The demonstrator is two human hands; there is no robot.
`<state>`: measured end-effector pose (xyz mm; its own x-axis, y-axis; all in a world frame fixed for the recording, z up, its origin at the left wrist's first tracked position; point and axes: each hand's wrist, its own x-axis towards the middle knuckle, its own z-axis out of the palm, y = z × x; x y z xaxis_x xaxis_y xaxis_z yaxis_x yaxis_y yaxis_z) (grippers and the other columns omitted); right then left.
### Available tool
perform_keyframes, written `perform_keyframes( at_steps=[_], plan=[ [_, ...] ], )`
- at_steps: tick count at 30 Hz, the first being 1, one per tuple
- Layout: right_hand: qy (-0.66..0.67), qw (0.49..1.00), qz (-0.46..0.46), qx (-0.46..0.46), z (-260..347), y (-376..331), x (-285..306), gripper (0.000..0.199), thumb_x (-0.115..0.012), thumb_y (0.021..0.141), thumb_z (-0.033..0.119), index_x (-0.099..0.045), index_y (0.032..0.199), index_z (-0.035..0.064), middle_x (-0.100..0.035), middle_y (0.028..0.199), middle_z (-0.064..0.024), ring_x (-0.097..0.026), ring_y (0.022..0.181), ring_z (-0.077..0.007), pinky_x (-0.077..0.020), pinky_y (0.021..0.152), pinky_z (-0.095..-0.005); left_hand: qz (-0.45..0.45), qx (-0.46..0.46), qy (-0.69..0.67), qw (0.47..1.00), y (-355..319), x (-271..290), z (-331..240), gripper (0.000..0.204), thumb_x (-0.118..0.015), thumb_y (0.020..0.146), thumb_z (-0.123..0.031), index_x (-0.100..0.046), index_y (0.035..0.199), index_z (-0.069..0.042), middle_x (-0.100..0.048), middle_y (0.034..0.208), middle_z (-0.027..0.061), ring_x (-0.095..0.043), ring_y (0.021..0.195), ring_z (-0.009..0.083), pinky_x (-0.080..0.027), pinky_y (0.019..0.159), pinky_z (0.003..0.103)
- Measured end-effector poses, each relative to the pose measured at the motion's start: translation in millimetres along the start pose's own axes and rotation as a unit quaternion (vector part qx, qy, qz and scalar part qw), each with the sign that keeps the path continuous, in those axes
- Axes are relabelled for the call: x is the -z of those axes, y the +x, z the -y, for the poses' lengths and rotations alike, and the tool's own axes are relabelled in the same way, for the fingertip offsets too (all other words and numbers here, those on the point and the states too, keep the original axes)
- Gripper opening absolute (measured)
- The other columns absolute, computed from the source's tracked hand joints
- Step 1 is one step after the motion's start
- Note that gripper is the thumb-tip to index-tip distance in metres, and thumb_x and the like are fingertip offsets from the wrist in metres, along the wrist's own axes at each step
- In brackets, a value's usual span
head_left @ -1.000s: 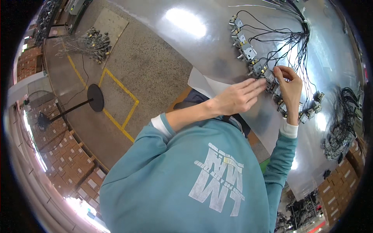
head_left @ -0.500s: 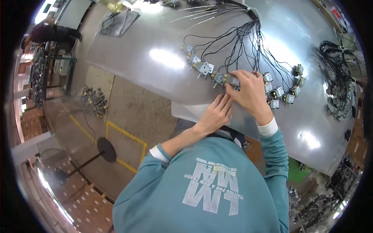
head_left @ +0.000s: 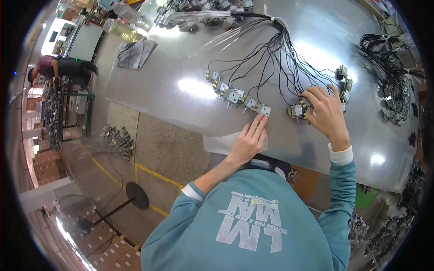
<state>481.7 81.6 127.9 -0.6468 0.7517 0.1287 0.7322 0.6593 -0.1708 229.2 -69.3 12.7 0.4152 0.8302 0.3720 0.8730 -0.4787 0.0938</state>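
Observation:
Small silver metal boxes with stub shafts and yellow-brass terminals lie in a row (head_left: pixel 234 96) on the metal table, each on a thin black wire. My left hand (head_left: pixel 250 141) is at the row's near right end, its stretched fingertips touching the last box (head_left: pixel 265 110); its thumb is hidden. My right hand (head_left: pixel 328 113) is bent over the group to the right, thumb and fingers closed around a metal box (head_left: pixel 306 104), mostly covered by them. Another box (head_left: pixel 295 111) lies just left of that hand. More boxes (head_left: pixel 346 85) curve away behind it.
The black wires gather in a tied bundle (head_left: pixel 280 23) at the table's far side. A second coiled bundle (head_left: pixel 389 86) lies on the right. At the far left are a grey cloth (head_left: pixel 135 53) and clear bottles (head_left: pixel 124 30). A co-worker (head_left: pixel 61 67) stands beyond the table, at the left.
My right hand has left the left row's last box and moved right to the other group, closing on a box there. My left hand stays near the row's end, its fingertips now touching the last box.

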Motion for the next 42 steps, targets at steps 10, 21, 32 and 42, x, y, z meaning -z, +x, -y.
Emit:
perform_keyframes(
  at_steps=[10, 21, 32, 42],
  plan=[
    [-0.065, 0.996, -0.023, -0.061, 36.0, -14.6, -38.9, 0.047, -0.070, 0.088, 0.008, -0.064, 0.135, 0.0088, -0.067, 0.136, -0.0081, -0.057, 0.137, -0.0253, -0.0319, 0.123, -0.0589, 0.023, -0.002, -0.033, 0.999, 4.6, 3.3, 1.7, 0.016, -0.066, 0.099, -0.010, -0.068, 0.107, 0.004, -0.061, 0.150, 0.0194, -0.055, 0.145, 0.0358, -0.057, 0.102, 0.042],
    [0.445, 0.877, -0.098, -0.154, 124.0, -22.9, -61.3, 0.057, -0.088, 0.087, 0.017, -0.062, 0.137, 0.0043, -0.072, 0.115, -0.0112, -0.073, 0.099, -0.0248, -0.0593, 0.085, -0.0365, 0.043, 0.241, -0.354, 0.903, 38.0, 71.6, 38.0, 0.016, -0.065, 0.105, -0.015, -0.067, 0.110, -0.001, -0.076, 0.107, 0.0215, -0.075, 0.097, 0.0415, -0.061, 0.084, 0.043],
    [0.559, 0.803, -0.115, -0.173, 128.8, -24.0, -66.8, 0.023, -0.079, 0.097, 0.009, -0.071, 0.117, -0.0005, -0.073, 0.098, -0.0035, -0.068, 0.084, -0.0104, -0.0567, 0.078, -0.0273, 0.065, 0.343, -0.533, 0.771, 44.1, 82.0, 45.6, 0.029, -0.068, 0.108, -0.027, -0.068, 0.114, 0.001, -0.078, 0.094, 0.0107, -0.073, 0.088, 0.0149, -0.059, 0.078, 0.033],
    [0.583, 0.778, -0.021, -0.231, 120.5, -30.4, -63.4, 0.020, -0.074, 0.103, 0.016, -0.073, 0.111, -0.0019, -0.073, 0.092, -0.0016, -0.069, 0.088, -0.0091, -0.0564, 0.083, -0.0271, 0.034, 0.350, -0.545, 0.761, 36.4, 62.6, 41.7, 0.038, -0.071, 0.106, -0.033, -0.066, 0.091, 0.001, -0.061, 0.069, 0.0020, -0.051, 0.064, 0.0052, -0.042, 0.056, 0.027]
  ],
)
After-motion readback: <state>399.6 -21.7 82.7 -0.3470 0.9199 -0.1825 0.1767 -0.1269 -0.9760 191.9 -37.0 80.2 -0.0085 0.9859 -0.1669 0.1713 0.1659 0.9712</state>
